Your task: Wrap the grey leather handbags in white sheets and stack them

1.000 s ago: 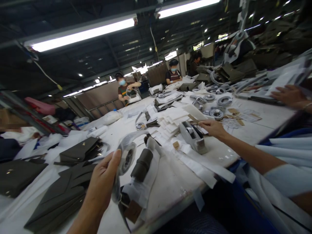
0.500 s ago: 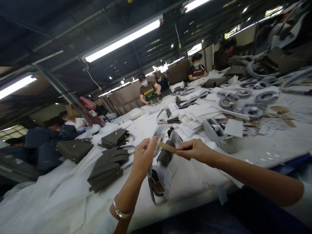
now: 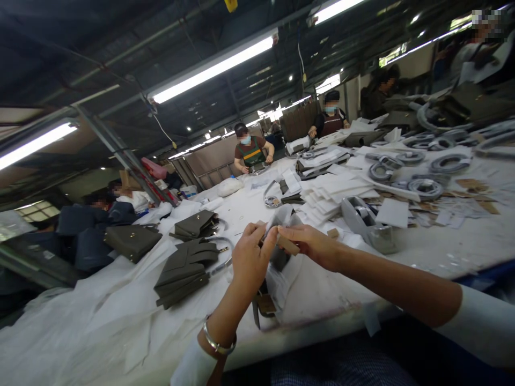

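Over the table edge my left hand (image 3: 251, 254) is closed, thumb against fingers, around a clear-wrapped strap (image 3: 284, 214). My right hand (image 3: 314, 244) meets it from the right, pinching a strip of tan tape (image 3: 288, 245) laid against the wrapping. The thumbs almost touch. Beneath them is a dark olive handbag (image 3: 256, 315), partly covered by white wrapping sheet (image 3: 279, 289); my hands hide much of it. Left of my left hand, another olive handbag (image 3: 181, 273) rests on white sheeting.
A grey tape dispenser (image 3: 366, 228) stands right of my hands, beside a stack of white foam sheets (image 3: 328, 201). Several wrapped strap coils (image 3: 426, 187) lie farther right. Across the white table (image 3: 426, 262) a masked co-worker (image 3: 252, 153) stands, with other people beyond.
My right hand has moved left to meet my left hand. The tan tape, stretched between them before, now lies at the wrapped strap. The view has shifted slightly.
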`<state>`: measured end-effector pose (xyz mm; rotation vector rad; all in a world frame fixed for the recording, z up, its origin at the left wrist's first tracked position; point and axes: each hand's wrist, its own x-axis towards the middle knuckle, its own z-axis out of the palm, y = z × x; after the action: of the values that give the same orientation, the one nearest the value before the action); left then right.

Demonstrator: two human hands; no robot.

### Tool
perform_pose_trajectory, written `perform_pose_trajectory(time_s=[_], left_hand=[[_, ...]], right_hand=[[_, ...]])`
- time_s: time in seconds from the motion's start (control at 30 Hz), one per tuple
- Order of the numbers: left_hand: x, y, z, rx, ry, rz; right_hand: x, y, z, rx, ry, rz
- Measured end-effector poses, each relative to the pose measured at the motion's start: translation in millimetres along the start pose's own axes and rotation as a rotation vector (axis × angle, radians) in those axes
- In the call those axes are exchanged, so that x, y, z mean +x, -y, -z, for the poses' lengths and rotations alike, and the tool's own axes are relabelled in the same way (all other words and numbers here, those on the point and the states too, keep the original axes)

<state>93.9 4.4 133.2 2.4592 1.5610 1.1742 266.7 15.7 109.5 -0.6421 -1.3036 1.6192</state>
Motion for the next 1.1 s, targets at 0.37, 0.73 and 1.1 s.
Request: perform_pose_trajectory(time_s=[0.37,0.73,1.1], left_hand=[[-4.5,-0.2,-12.9,-0.501,-0.084,0.216],[-6.4,-6.1,-17.3,-1.011,-0.127,0.394],[-14.9,-10.7,-19.1,-0.717,-0.195,0.259]], right_hand=[[1.6,2.1,-14.4,-0.079,-0.220,0.077],[-7.6,-2.5,1.9,0.274,-0.028,-0.073],[-7.7,-15.5,-22.7,0.049,-0.264,0.157]])
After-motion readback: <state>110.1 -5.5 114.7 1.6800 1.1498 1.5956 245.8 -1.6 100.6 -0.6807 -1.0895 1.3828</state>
